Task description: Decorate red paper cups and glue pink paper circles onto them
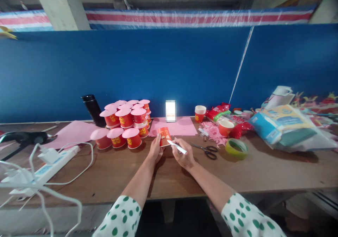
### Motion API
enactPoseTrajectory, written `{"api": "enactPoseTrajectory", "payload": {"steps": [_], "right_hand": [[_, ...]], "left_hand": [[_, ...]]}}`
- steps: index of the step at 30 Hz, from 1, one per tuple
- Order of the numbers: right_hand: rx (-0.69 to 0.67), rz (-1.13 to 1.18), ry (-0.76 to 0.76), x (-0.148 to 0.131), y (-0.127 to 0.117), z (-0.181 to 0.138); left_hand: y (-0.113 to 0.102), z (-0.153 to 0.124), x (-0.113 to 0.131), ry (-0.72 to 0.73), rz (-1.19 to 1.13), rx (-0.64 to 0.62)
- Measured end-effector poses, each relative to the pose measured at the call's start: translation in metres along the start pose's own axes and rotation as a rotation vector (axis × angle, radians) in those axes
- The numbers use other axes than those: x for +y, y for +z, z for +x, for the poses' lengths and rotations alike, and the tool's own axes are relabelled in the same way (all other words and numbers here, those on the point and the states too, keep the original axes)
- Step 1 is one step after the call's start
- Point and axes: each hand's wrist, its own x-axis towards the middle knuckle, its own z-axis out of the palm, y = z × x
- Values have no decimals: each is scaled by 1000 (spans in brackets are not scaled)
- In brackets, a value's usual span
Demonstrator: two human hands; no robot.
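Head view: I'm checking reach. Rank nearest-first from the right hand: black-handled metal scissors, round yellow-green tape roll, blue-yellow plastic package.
1. Scissors, right of the right hand.
2. Tape roll, right of the scissors.
3. Package, farther right.

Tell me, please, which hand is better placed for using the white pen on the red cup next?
Probably the right hand: it holds the white pen, its tip at the red cup, which the left hand holds.

1 head-worn view, looking forward and down across wooden table [113, 172], close range, facing blue partition [132, 64].
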Motion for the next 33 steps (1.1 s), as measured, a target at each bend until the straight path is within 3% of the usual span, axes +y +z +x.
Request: {"api": "enactPoseTrajectory", "payload": {"steps": [33], "right_hand": [[17,-54,6,-2,-4,1]], "left_hand": [[-2,2,-1,3,-18,-8]]}}
